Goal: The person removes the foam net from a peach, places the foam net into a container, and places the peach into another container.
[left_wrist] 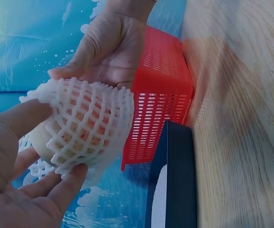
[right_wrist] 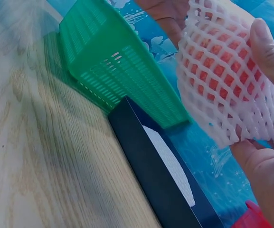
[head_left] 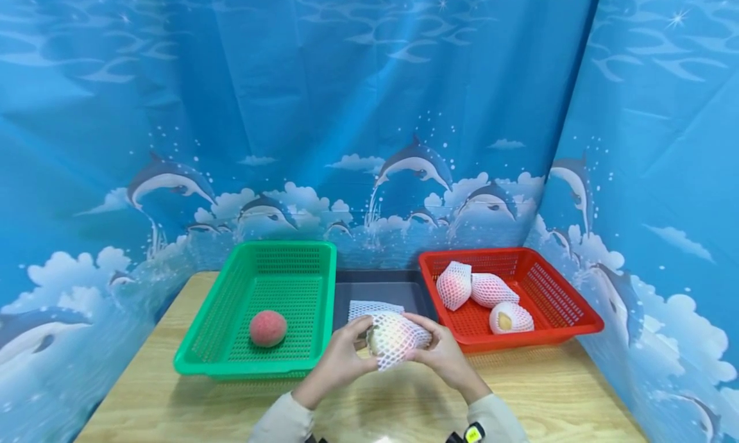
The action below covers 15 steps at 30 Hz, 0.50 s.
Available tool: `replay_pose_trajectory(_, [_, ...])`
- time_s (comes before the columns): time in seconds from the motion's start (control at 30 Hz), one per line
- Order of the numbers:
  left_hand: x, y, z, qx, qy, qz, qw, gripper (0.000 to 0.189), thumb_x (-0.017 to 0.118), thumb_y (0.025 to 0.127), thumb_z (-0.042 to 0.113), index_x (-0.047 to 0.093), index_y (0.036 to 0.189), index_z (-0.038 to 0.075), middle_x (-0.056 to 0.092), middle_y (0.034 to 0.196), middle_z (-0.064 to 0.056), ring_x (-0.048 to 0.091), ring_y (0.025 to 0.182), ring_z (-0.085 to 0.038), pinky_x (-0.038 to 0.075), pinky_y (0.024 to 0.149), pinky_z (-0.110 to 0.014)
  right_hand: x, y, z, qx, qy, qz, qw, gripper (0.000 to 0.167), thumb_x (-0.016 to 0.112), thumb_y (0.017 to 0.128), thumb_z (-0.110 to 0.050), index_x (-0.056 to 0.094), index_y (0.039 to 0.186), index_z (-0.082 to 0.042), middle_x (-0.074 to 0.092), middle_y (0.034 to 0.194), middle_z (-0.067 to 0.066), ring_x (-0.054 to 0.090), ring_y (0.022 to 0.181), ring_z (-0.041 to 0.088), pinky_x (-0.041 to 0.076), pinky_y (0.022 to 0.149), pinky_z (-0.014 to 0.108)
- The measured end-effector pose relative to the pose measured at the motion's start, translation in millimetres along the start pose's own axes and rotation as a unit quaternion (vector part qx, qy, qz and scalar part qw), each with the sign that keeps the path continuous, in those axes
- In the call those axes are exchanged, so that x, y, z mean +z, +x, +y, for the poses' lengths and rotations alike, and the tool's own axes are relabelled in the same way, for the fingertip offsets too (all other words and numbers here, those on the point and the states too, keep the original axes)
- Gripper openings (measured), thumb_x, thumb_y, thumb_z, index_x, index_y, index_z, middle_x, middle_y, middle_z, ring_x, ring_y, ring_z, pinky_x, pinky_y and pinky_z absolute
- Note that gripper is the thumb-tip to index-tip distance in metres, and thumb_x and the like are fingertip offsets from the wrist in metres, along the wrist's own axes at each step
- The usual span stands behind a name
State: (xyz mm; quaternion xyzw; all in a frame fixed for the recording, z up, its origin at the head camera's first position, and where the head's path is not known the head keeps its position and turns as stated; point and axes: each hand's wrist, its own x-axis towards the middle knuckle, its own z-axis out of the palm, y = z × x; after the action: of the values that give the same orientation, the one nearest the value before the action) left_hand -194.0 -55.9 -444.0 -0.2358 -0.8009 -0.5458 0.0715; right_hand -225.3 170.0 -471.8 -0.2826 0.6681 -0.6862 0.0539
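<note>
A peach in a white foam net [head_left: 397, 338] is held above the table, in front of the dark tray, between both hands. My left hand [head_left: 345, 356] grips its left end with thumb and fingers; in the left wrist view the fingers [left_wrist: 70, 187] press the net's edge, and pale bare fruit shows there. My right hand [head_left: 444, 358] holds the other end, thumb on the near side. In the right wrist view, reddish skin shows through the mesh of the netted peach [right_wrist: 222, 71]. A bare pink peach [head_left: 268, 328] lies in the green basket [head_left: 248, 368].
At the right, a red basket [head_left: 522, 339] contains three netted fruits [head_left: 493, 290]. Between the baskets lies a dark grey tray [head_left: 378, 278] with white foam nets [head_left: 369, 307] in it. A blue dolphin-print curtain [head_left: 346, 109] hangs behind the wooden table [head_left: 231, 411].
</note>
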Motion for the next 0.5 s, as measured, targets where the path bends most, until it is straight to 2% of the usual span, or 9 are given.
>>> replay_pose_trajectory(0.17, [-2.2, -0.7, -2.1, -0.004, -0.034, -0.015, 0.9993, 0.067, 0.077, 0.065, -0.009, 0.053, 0.127, -0.007, 0.056, 0.124, -0.023, 0.058, 0.110, -0.039, 0.056, 0.087, -0.030, 1, -1.0, -2, -0.011, 0.014, 0.010, 0.9998, 0.058, 0.074, 0.081, -0.005, 0.049, 0.132, 0.007, 0.063, 0.117, 0.005, 0.064, 0.094, 0.013, 0.058, 0.077, 0.025])
replay_pose_trajectory(0.3, [-2.9, -3.2, -5.4, -0.001, -0.067, -0.025, 0.9975, 0.068, 0.077, 0.065, -0.009, 0.052, 0.128, -0.007, 0.058, 0.119, -0.023, 0.058, 0.107, -0.039, 0.056, 0.086, -0.031, 3, -3.0, -1, -0.019, 0.026, 0.020, 0.9993, 0.053, 0.073, 0.082, -0.002, 0.051, 0.128, 0.010, 0.067, 0.109, 0.001, 0.065, 0.091, 0.011, 0.058, 0.076, 0.024])
replay_pose_trajectory(0.5, [-2.5, -5.5, -10.3, 0.000, -0.082, -0.028, 0.9962, 0.064, 0.080, 0.065, -0.006, 0.055, 0.124, -0.006, 0.058, 0.117, -0.023, 0.059, 0.106, -0.038, 0.057, 0.084, -0.029, 5, -1.2, 0, -0.021, 0.026, 0.012, 0.9994, 0.049, 0.073, 0.082, -0.001, 0.054, 0.126, 0.007, 0.067, 0.107, 0.001, 0.065, 0.092, 0.011, 0.058, 0.077, 0.025])
